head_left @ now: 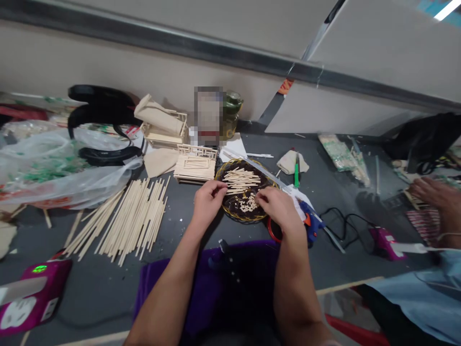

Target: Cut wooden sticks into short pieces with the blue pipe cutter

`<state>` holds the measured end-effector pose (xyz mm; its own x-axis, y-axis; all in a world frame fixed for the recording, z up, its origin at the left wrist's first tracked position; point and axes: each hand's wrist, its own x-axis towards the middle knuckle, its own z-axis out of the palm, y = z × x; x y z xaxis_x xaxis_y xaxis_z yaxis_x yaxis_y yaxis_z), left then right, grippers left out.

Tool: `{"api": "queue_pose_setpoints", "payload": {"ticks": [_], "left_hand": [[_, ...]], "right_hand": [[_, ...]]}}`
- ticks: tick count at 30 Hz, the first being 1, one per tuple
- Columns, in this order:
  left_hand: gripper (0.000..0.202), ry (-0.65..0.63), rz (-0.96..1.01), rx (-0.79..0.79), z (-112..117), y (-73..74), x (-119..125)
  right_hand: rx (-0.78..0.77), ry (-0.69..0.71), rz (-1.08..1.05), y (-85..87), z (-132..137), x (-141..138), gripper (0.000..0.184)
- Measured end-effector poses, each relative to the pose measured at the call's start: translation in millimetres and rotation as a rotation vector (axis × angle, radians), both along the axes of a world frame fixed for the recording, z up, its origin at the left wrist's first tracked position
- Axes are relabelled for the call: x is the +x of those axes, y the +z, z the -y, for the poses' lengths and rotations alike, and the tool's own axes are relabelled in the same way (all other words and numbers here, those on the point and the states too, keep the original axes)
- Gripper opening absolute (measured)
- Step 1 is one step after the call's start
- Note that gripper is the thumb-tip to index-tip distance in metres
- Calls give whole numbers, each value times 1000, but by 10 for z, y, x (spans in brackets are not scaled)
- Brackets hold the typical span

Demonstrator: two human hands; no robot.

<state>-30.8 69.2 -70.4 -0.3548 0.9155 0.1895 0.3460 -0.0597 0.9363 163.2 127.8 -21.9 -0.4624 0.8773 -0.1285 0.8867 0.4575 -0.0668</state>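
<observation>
A round dark basket (pixel 230 213) with a yellow woven rim lies between my hands. Short wooden sticks (pixel 243 179) fill its far part, and tiny cut wooden pieces (pixel 248 203) are heaped in the near part. My left hand (pixel 210 203) is at the basket's left rim, thumb and fingers pinched together by the stick ends. Over the right side, my right hand (pixel 278 204) has its fingertips closed beside the tiny pieces. Whatever either pinch holds is too small to make out.
Long wooden sticks (pixel 131 218) lie in a pile at left. Behind the basket stands a small wooden stick model (pixel 195 168). A blue glue gun (pixel 312 223) and a green-handled tool (pixel 297 174) are at right. Another person's hand (pixel 428 194) works at far right.
</observation>
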Motion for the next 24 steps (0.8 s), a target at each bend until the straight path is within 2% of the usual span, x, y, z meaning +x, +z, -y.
{"api": "queue_pose_setpoints", "payload": {"ticks": [3,8,13,18,24], "left_hand": [[10,2,-6,1,-6,-12,-1],[10,-1,-46,-1,-1,-11,5],[11,21,-338,19,29,31,50],[10,55,-490,28,51,64,61],[10,87,-478,-3,45,32,31]], "right_hand": [[43,-25,-27,-13,-38,-50,20],[77,25,57,-177,-93,-210,20],[94,38,64,-268,-119,-292,21],[96,43,59,-192,-85,-238,20],[46,88,-62,-46,26,-115,18]]}}
